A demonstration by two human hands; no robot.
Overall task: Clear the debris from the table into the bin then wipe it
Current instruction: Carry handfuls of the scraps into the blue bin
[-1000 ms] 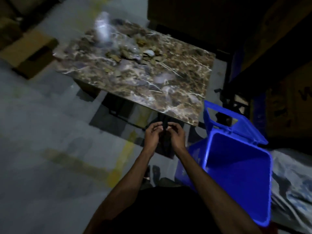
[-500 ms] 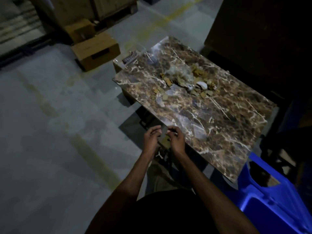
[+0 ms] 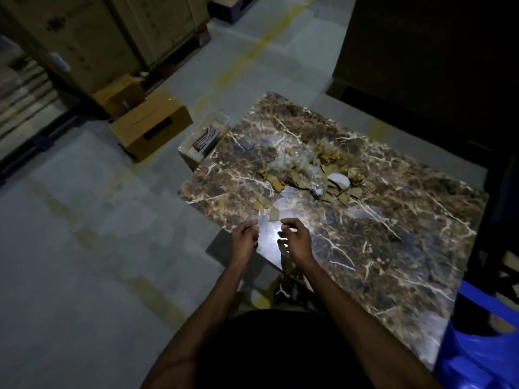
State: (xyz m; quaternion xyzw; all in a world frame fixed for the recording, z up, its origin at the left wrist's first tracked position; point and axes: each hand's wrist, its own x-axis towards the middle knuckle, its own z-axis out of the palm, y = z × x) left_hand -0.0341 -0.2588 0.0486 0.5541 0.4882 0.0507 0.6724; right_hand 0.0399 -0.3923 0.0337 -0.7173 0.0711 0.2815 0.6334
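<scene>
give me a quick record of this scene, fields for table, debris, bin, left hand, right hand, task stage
table: marble-patterned top, dim light
debris: cardboard scraps and clear plastic piled on the far half, with a white piece
bin: blue, at the table's near right corner
left hand: at the near edge, holding nothing visible
right hand: above the tabletop, fingers loosely curled, empty
task stage: debris not yet cleared

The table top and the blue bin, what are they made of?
The table top looks like polished brown marble or a marble-look sheet: white veins, and a shiny glare near its front edge. The bin looks like smooth plastic: even bright blue, slightly glossy. Dim light leaves both uncertain.
</scene>
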